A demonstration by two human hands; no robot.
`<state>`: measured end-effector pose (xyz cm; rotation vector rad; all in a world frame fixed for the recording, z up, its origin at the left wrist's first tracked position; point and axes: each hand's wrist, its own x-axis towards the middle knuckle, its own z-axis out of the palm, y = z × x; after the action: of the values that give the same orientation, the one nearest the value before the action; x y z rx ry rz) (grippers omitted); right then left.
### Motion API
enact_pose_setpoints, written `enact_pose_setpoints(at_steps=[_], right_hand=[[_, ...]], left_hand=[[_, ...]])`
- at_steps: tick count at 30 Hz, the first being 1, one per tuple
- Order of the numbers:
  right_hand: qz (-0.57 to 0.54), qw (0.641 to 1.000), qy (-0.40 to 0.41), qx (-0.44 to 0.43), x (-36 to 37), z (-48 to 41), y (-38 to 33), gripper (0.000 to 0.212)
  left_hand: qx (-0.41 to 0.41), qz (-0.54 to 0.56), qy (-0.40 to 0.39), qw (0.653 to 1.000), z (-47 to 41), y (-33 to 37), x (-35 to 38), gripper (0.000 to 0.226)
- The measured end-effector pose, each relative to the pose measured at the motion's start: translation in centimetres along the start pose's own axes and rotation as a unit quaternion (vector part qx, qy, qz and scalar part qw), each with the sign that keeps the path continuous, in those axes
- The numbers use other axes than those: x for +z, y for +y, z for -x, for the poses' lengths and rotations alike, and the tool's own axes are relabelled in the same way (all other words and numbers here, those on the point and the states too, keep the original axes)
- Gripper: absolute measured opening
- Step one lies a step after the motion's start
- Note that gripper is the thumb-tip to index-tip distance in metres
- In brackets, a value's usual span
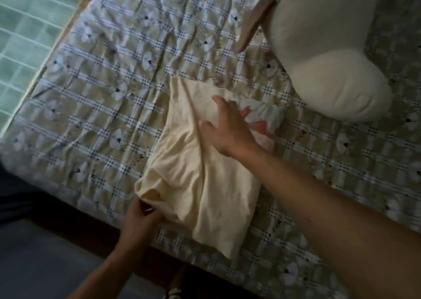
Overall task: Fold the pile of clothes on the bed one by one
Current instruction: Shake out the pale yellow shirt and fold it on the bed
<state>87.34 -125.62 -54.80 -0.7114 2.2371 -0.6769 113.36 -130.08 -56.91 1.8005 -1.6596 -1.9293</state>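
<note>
Head view: cream garment point(200, 180) on the bed point(102, 88) is pinched at its corner by left hand point(142, 217); right hand point(227, 127) is laid open on it

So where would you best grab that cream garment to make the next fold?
Probably the near-left corner of the cream garment, from the bed's near edge: it bunches up loosely there, where the left hand pinches it, while the right hand lies spread on the far half.
</note>
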Motion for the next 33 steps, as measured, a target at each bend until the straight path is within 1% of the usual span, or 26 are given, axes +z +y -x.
enact_pose_setpoints(at_steps=[2, 3, 5, 6, 7, 8, 9, 10, 11, 12, 13, 14, 15, 18, 20, 22, 24, 26, 27, 29, 30, 33], right_hand=[[0.097, 0.995, 0.021, -0.014, 2.5, 1.9, 3.3, 0.071], [0.136, 0.990, 0.028, -0.020, 3.5, 3.1, 5.1, 0.072], [0.200, 0.978, 0.039, -0.030, 5.2, 5.5, 8.1, 0.075], [0.223, 0.973, 0.045, -0.028, 5.7, 6.6, 9.2, 0.076], [0.239, 0.969, 0.053, -0.024, 6.2, 7.5, 9.9, 0.076], [0.244, 0.967, 0.064, -0.019, 6.4, 8.2, 10.3, 0.074], [0.240, 0.968, 0.075, -0.013, 6.7, 8.6, 10.6, 0.073], [0.230, 0.970, 0.083, -0.005, 6.8, 8.9, 10.6, 0.071], [0.215, 0.972, 0.090, 0.006, 6.9, 9.2, 10.6, 0.071], [0.198, 0.975, 0.097, 0.019, 7.0, 9.5, 10.7, 0.071], [0.183, 0.977, 0.102, 0.032, 7.0, 9.8, 10.9, 0.072], [0.173, 0.978, 0.105, 0.043, 7.0, 10.0, 11.1, 0.073], [0.169, 0.979, 0.106, 0.051, 7.0, 10.2, 11.4, 0.073], [0.170, 0.978, 0.101, 0.061, 7.0, 10.6, 12.0, 0.075], [0.173, 0.978, 0.099, 0.059, 7.0, 10.6, 12.3, 0.078], [0.170, 0.978, 0.102, 0.060, 7.0, 10.4, 12.2, 0.079], [0.148, 0.980, 0.119, 0.063, 7.0, 10.3, 12.0, 0.082], [0.089, 0.981, 0.158, 0.076, 7.1, 10.4, 11.6, 0.085], [0.047, 0.978, 0.185, 0.080, 7.1, 10.3, 11.4, 0.086], [-0.043, 0.965, 0.245, 0.083, 6.4, 9.7, 11.3, 0.083], [-0.087, 0.955, 0.269, 0.091, 5.9, 9.1, 11.4, 0.080], [-0.176, 0.923, 0.321, 0.118, 3.4, 6.5, 11.4, 0.074]], left_hand=[[-0.025, 0.027, 0.047, 0.998, -1.4, -0.3, -0.7, 0.036], [-0.022, 0.022, 0.066, 0.997, -1.9, -0.1, -0.8, 0.042], [-0.009, -0.043, 0.081, 0.996, -2.2, 0.4, -0.3, 0.090], [0.011, -0.085, 0.085, 0.993, -2.0, 1.0, 0.3, 0.104], [0.046, -0.141, 0.099, 0.984, -1.9, 1.3, 0.8, 0.110], [0.103, -0.217, 0.121, 0.963, -1.8, 1.8, 1.4, 0.108], [0.165, -0.311, 0.141, 0.925, -1.8, 2.5, 1.9, 0.101], [0.217, -0.386, 0.149, 0.884, -2.2, 2.7, 2.2, 0.088], [0.246, -0.434, 0.142, 0.855, -2.7, 2.7, 2.3, 0.069], [0.252, -0.449, 0.119, 0.849, -3.2, 2.6, 2.1, 0.048], [0.250, -0.436, 0.091, 0.860, -3.5, 2.6, 1.9, 0.028], [0.245, -0.407, 0.064, 0.878, -3.8, 2.5, 1.4, 0.013], [0.241, -0.371, 0.044, 0.895, -4.0, 2.5, 0.7, 0.007], [0.241, -0.295, 0.048, 0.923, -4.1, 2.6, -2.7, 0.009], [0.224, -0.279, 0.037, 0.933, -4.1, 2.2, -5.5, 0.011], [0.202, -0.320, 0.015, 0.926, -4.3, 1.3, -7.8, 0.018], [0.163, -0.368, 0.008, 0.916, -4.7, 0.8, -9.2, 0.026], [0.155, -0.392, 0.026, 0.906, -5.2, 1.5, -9.5, 0.028], [0.175, -0.398, 0.039, 0.900, -5.5, 2.4, -9.0, 0.023], [0.221, -0.392, 0.044, 0.892, -6.6, 5.0, -6.9, 0.005], [0.226, -0.381, 0.032, 0.896, -7.5, 6.5, -5.3, 0.010], [0.187, -0.334, -0.024, 0.923, -11.1, 10.5, 0.1, 0.036]])
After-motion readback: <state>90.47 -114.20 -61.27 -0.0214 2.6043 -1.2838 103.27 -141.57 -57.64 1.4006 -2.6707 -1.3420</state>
